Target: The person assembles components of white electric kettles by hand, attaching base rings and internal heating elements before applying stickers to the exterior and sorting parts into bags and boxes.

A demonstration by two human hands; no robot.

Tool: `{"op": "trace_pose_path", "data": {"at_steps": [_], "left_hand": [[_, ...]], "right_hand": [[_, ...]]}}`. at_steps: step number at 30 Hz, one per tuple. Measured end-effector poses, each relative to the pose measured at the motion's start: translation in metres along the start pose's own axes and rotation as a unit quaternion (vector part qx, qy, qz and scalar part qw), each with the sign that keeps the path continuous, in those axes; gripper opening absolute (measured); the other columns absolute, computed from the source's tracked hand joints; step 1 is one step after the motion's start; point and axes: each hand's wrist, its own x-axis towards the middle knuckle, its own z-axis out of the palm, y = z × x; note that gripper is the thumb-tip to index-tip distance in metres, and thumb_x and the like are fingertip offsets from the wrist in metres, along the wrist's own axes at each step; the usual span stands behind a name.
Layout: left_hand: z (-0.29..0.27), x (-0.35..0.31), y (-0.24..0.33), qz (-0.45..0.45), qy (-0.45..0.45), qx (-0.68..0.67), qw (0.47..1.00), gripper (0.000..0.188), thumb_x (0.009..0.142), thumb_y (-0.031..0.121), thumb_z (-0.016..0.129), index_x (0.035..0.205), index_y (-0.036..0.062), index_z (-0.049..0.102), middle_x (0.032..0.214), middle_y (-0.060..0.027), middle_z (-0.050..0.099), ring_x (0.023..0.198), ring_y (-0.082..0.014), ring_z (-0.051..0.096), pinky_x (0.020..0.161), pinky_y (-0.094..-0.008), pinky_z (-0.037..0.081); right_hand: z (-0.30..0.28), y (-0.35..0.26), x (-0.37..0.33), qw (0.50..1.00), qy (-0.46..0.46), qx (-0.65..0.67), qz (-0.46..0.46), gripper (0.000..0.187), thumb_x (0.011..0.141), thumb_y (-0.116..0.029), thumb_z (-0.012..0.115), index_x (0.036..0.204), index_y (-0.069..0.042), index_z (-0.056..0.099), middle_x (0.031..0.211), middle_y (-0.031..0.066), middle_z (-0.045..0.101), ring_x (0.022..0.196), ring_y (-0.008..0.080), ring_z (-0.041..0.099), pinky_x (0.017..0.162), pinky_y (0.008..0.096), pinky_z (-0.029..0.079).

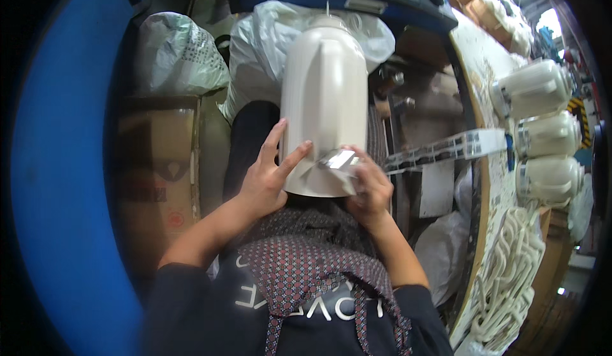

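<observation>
A cream-white vacuum flask [324, 94] lies across my lap, its neck pointing away from me and its base close to my body. My left hand [264, 177] rests against the left side of the flask near the base, fingers stretched out and apart. At the lower right of the flask, my right hand [371, 187] is closed on a shiny silver piece [341, 159], which looks like a foil label and lies partly against the flask. Motion blurs the piece's lower part and hides its exact shape.
On the right, a bench [488, 216] bears several similar white jugs [549, 179] and a heap of white handle-like parts [510, 279]. A white rack [446, 152] juts from it. Cardboard boxes [159, 165] and a plastic bag [178, 53] stand left, beside a blue panel [57, 165].
</observation>
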Motion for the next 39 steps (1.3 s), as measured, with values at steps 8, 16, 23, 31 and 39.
{"op": "trace_pose_path", "data": {"at_steps": [8, 16, 23, 31, 39], "left_hand": [[0.009, -0.008, 0.011, 0.084, 0.004, -0.051, 0.995, 0.065, 0.068, 0.036, 0.083, 0.125, 0.0123, 0.064, 0.153, -0.0261, 0.023, 0.139, -0.0443, 0.03, 0.112, -0.0495, 0.03], [0.022, -0.015, 0.02, 0.017, 0.062, -0.096, 0.993, 0.021, 0.079, 0.017, 0.075, 0.079, 0.0018, 0.061, 0.125, -0.0186, 0.05, 0.12, -0.0335, 0.047, 0.103, -0.0446, 0.036], [0.034, -0.025, 0.015, 0.038, 0.11, -0.078, 0.99, 0.016, 0.081, 0.006, 0.072, 0.078, 0.0006, 0.057, 0.125, -0.0192, 0.051, 0.12, -0.0335, 0.048, 0.102, -0.0447, 0.038], [0.029, -0.026, 0.018, 0.0, 0.066, -0.108, 0.992, 0.079, 0.074, 0.071, 0.066, 0.111, 0.0019, 0.062, 0.127, -0.0199, 0.042, 0.121, -0.0336, 0.043, 0.105, -0.0474, 0.035], [0.036, -0.028, 0.018, -0.029, 0.08, -0.135, 0.987, 0.039, 0.071, 0.037, 0.085, 0.087, 0.006, 0.067, 0.131, -0.0187, 0.043, 0.123, -0.0331, 0.043, 0.103, -0.0428, 0.037]], "right_hand": [[-0.041, -0.028, -0.009, 0.987, 0.077, 0.083, 0.114, 0.035, 0.072, 0.002, 0.079, 0.105, -0.004, 0.068, 0.115, 0.018, 0.061, 0.097, 0.0267, 0.063, 0.085, 0.0341, 0.052], [-0.015, -0.042, -0.027, 0.814, 0.038, 0.344, 0.467, 0.008, 0.085, -0.003, 0.073, 0.091, 0.0, 0.071, 0.084, -0.0027, 0.067, 0.074, 0.0018, 0.055, 0.066, 0.019, 0.044], [-0.011, -0.04, -0.043, 0.838, 0.024, 0.291, 0.461, 0.007, 0.082, -0.003, 0.075, 0.087, -0.002, 0.07, 0.079, -0.0034, 0.066, 0.066, 0.001, 0.049, 0.059, 0.0177, 0.037], [-0.014, -0.047, -0.054, 0.77, 0.072, 0.436, 0.46, 0.009, 0.08, -0.003, 0.076, 0.084, -0.002, 0.067, 0.081, -0.0005, 0.064, 0.073, 0.0061, 0.052, 0.069, 0.0223, 0.039], [-0.006, -0.049, -0.047, 0.827, 0.026, 0.28, 0.487, 0.008, 0.08, -0.004, 0.076, 0.085, -0.003, 0.069, 0.074, -0.0021, 0.062, 0.071, 0.0061, 0.052, 0.067, 0.0223, 0.039]]}}
